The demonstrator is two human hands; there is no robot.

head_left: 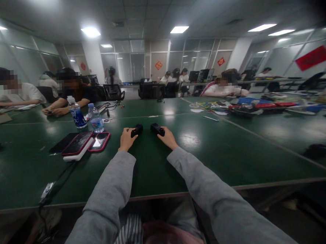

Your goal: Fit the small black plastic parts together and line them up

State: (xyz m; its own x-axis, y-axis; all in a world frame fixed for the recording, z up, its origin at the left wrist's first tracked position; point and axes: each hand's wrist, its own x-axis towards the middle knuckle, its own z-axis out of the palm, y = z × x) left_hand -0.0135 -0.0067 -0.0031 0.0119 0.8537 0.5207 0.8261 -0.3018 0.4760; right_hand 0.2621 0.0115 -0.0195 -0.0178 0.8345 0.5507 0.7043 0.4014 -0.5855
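Both my arms, in grey sleeves, reach forward over the green table (154, 166). My left hand (127, 139) is closed around a small black boxy device (136, 130). In my right hand (168, 137) is a second black device (157, 129) of similar size, gripped from its right side. The two devices are held a short gap apart, at or just above the tabletop. Their exact kind is too small and dark to make out. Left of my left hand lies a phone in a pink case (99, 141).
A larger phone (78, 143) rests on a white block with a cable. Behind it stand two water bottles, one blue-labelled (77, 114), one clear (96, 120). A pen (211, 118) and a pile of cables and tools (250, 105) lie right. Several people sit around.
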